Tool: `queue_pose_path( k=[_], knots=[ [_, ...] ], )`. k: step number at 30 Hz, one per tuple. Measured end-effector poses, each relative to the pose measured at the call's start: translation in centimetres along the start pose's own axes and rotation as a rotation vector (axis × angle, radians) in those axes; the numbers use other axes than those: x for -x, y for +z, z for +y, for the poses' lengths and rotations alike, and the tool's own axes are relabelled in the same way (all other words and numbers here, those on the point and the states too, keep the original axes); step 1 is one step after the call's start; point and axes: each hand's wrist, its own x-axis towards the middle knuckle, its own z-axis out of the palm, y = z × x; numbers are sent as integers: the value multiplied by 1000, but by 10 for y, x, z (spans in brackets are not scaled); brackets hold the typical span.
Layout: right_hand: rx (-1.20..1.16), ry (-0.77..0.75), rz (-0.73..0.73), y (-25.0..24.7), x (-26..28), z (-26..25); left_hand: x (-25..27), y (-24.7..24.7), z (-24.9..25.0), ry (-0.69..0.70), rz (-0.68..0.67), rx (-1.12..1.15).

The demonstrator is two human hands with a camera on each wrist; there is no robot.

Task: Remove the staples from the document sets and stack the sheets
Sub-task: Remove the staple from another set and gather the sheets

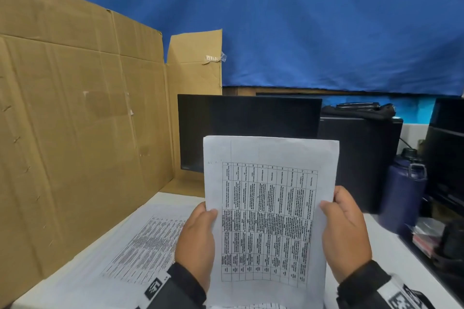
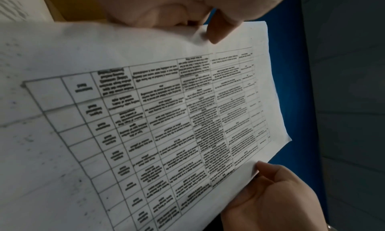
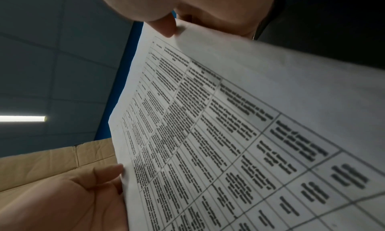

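I hold a printed document (image 1: 270, 183) with a table upright in front of me, above the desk. My left hand (image 1: 198, 238) grips its left edge, thumb on the front. My right hand (image 1: 344, 233) grips the right edge the same way. In the left wrist view the document (image 2: 145, 119) spans the frame, with my left hand (image 2: 187, 9) at the top and my right hand (image 2: 268, 193) below. In the right wrist view the document (image 3: 239, 144) is pinched by my right hand (image 3: 177, 9), and my left hand (image 3: 68, 196) holds the far edge. No staple shows.
More printed sheets (image 1: 135, 241) lie flat on the white desk (image 1: 391, 246) at the left. A tall cardboard panel (image 1: 75, 120) stands along the left side. A dark monitor (image 1: 248, 120) stands behind, with a blue bottle (image 1: 401, 190) and dark clutter at the right.
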Motion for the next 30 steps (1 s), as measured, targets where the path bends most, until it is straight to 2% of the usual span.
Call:
queue_pose_path(
  k=[7, 13, 20, 27, 30],
  knots=[
    [-14, 18, 49, -2, 4, 3, 5, 0, -7, 81, 0, -50],
    [-8, -11, -36, 4, 13, -4, 5, -1, -16, 37, 26, 43],
    [-20, 43, -12, 5, 10, -11, 14, -1, -14, 137, 26, -91],
    [-9, 70, -8, 6, 13, -5, 14, -1, -19, 94, -4, -45],
    [4, 75, -11, 7, 13, -3, 15, -1, -21, 104, -5, -103]
  ],
)
